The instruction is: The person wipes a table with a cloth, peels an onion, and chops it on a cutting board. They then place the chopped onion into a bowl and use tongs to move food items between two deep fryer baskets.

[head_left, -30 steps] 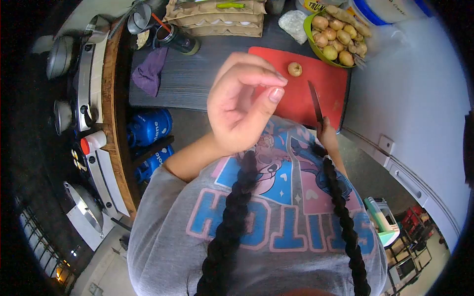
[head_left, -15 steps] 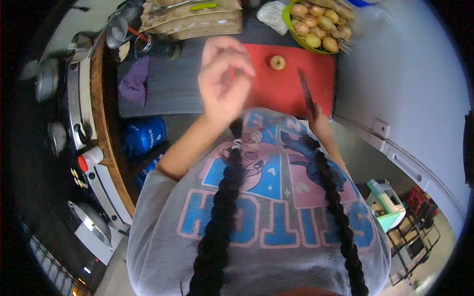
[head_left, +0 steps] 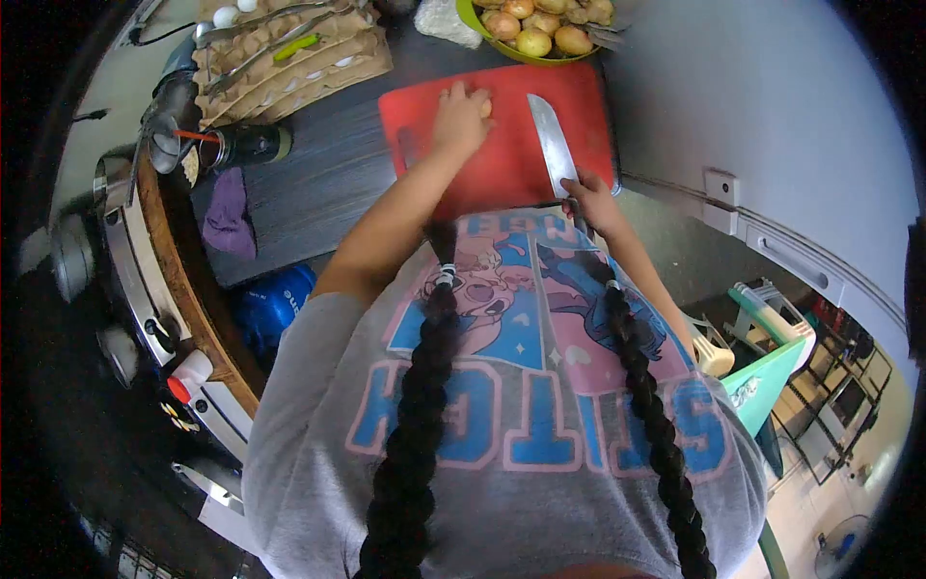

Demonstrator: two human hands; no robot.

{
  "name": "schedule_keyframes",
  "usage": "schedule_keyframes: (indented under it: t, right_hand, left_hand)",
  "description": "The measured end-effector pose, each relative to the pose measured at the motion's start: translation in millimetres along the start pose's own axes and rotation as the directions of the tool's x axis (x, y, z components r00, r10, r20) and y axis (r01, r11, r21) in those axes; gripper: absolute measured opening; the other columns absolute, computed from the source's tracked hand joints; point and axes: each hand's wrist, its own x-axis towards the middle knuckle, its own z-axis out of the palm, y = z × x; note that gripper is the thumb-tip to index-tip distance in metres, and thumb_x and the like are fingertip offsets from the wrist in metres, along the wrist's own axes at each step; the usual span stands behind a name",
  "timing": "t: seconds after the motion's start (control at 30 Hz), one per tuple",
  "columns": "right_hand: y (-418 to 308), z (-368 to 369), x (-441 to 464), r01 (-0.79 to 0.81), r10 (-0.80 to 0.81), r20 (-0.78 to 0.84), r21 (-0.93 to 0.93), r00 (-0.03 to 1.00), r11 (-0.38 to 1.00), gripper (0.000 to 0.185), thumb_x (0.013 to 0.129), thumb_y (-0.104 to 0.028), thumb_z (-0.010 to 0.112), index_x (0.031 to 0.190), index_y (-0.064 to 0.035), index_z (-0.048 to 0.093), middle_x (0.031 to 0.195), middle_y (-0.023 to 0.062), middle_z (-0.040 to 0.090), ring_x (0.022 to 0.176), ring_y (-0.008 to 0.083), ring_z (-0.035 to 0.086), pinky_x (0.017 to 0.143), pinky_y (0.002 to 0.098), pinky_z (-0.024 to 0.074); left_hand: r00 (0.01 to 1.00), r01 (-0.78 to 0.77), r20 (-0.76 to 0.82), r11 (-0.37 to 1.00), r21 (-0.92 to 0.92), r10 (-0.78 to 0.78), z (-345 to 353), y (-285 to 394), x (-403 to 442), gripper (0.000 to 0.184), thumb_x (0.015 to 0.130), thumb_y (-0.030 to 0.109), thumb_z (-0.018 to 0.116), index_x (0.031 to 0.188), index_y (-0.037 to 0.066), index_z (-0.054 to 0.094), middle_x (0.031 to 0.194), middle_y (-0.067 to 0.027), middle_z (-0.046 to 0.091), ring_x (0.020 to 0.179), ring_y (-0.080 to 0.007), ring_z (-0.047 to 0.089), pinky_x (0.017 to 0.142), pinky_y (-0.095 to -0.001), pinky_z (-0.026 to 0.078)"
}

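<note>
On the red cutting board (head_left: 511, 179), my left hand (head_left: 461, 121) is closed around an onion (head_left: 486, 108). Only a small part of the onion shows past my fingers. At the board's near right edge, my right hand (head_left: 592, 205) grips a kitchen knife (head_left: 551, 140) by its handle. The wide blade points away from me over the board, to the right of the onion and apart from it.
A green bowl of onions (head_left: 467, 13) stands behind the board beside a white plastic bag (head_left: 448, 21). Stacked egg trays (head_left: 289, 82) hold utensils and a green chili (head_left: 296, 47). A purple cloth (head_left: 229, 214) lies left; a white refrigerator (head_left: 762, 106) borders the right.
My left hand has come down from the air onto the onion and closed around it. The knife stays in my right hand, its blade now turned more face-up. The view has shifted.
</note>
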Motion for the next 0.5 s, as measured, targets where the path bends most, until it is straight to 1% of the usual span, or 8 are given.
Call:
schedule_keyframes:
  t: [0.07, 0.17, 0.23, 0.33, 0.37, 0.4, 0.47, 0.5]
  right_hand:
    - [-7.5, 2.0, -7.7, 0.012, -0.012, -0.02, 0.015, 1.0, 1.0, 0.024, 0.095, -0.015, 0.058, 0.113, 0.0008, 0.058, 0.079, 0.0047, 0.06, 0.057, 0.0123, 0.057, 0.051, 0.0287, 0.0457]
    - [-4.2, -3.9, -11.4, 0.033, -0.032, -0.021, 0.058, 0.999, 0.998, 0.016, 0.097, -0.018, 0.058, 0.106, -0.0049, 0.058, 0.076, 0.0018, 0.058, 0.055, 0.01, 0.053, 0.049, 0.026, 0.0415]
    - [-0.4, -8.8, -10.4, 0.102, -0.101, -0.028, 0.033, 0.994, 0.994, 0.021, 0.096, -0.019, 0.058, 0.112, -0.0048, 0.057, 0.076, 0.0029, 0.059, 0.057, 0.0104, 0.057, 0.049, 0.0273, 0.0437]
    - [-8.8, -8.9, -9.9, 0.1, -0.115, -0.061, -0.216, 0.991, 0.971, 0.024, 0.095, -0.02, 0.061, 0.113, -0.0038, 0.055, 0.074, 0.004, 0.059, 0.061, 0.01, 0.062, 0.051, 0.0291, 0.0467]
    - [-18.3, -5.1, -12.5, 0.038, -0.08, -0.097, -0.381, 0.992, 0.924, 0.026, 0.092, -0.013, 0.059, 0.114, 0.0007, 0.053, 0.077, 0.0159, 0.063, 0.064, 0.0249, 0.067, 0.056, 0.0402, 0.052]
    - [-12.0, -2.2, -6.9, 0.036, -0.077, -0.094, -0.381, 0.993, 0.924, 0.026, 0.092, -0.013, 0.059, 0.114, 0.0007, 0.053, 0.077, 0.0159, 0.063, 0.064, 0.0249, 0.067, 0.056, 0.0402, 0.052]
    - [4.6, 3.1, 9.3, 0.262, -0.412, -0.021, -0.741, 0.911, 0.618, 0.025, 0.089, -0.009, 0.055, 0.111, 0.0001, 0.049, 0.083, 0.0276, 0.064, 0.072, 0.0433, 0.066, 0.064, 0.0519, 0.0525]
    - [5.1, 9.4, 10.7, 0.263, -0.409, -0.019, -0.74, 0.912, 0.619, 0.025, 0.089, -0.009, 0.055, 0.111, 0.0001, 0.049, 0.083, 0.0276, 0.064, 0.072, 0.0433, 0.066, 0.064, 0.0519, 0.0525]
  left_hand:
    - [0.997, -0.022, 0.08, 0.995, 0.094, 0.014, 6.9, -8.2, 2.6, 0.053, 0.075, 0.023, 0.08, 0.123, 0.013, 0.061, 0.115, -0.0196, 0.057, 0.104, -0.0403, 0.06, 0.095, -0.0481, 0.049]
    - [0.992, -0.006, 0.123, 0.99, -0.138, 0.023, 21.6, -16.3, 1.0, 0.042, 0.082, 0.017, 0.075, 0.122, 0.01, 0.061, 0.123, -0.0187, 0.053, 0.105, -0.0353, 0.062, 0.087, -0.0436, 0.055]
    - [0.88, 0.443, 0.445, 0.624, -0.644, -0.165, 45.4, -24.0, -7.6, 0.036, 0.091, 0.01, 0.065, 0.127, 0.01, 0.06, 0.123, -0.0131, 0.054, 0.093, -0.024, 0.066, 0.074, -0.0345, 0.059]
    - [0.962, 0.223, 0.261, 0.775, -0.591, -0.078, 63.2, -32.6, -25.3, 0.037, 0.095, 0.006, 0.059, 0.132, 0.009, 0.058, 0.12, -0.0109, 0.056, 0.084, -0.0176, 0.066, 0.069, -0.0279, 0.059]
    - [0.979, 0.15, 0.198, 0.816, -0.558, -0.044, 62.1, -32.4, -29.1, 0.038, 0.096, 0.005, 0.057, 0.134, 0.009, 0.057, 0.119, -0.0101, 0.057, 0.081, -0.0155, 0.067, 0.067, -0.0257, 0.059]
    - [0.946, 0.291, 0.294, 0.754, -0.589, -0.136, 49.2, -26.1, -31.1, 0.04, 0.097, 0.005, 0.056, 0.137, 0.01, 0.056, 0.121, -0.0113, 0.057, 0.078, -0.0155, 0.067, 0.068, -0.0261, 0.059]
    - [0.893, 0.431, 0.393, 0.674, -0.6, -0.221, 43.8, -24.5, -36.8, 0.042, 0.097, 0.004, 0.055, 0.139, 0.011, 0.054, 0.123, -0.0125, 0.057, 0.074, -0.0155, 0.067, 0.068, -0.0264, 0.06]
    - [0.886, 0.459, 0.408, 0.552, -0.696, -0.222, 46.7, -25.1, -40.0, 0.041, 0.097, 0.005, 0.057, 0.138, 0.009, 0.054, 0.124, -0.0131, 0.056, 0.076, -0.0154, 0.067, 0.068, -0.0267, 0.06]
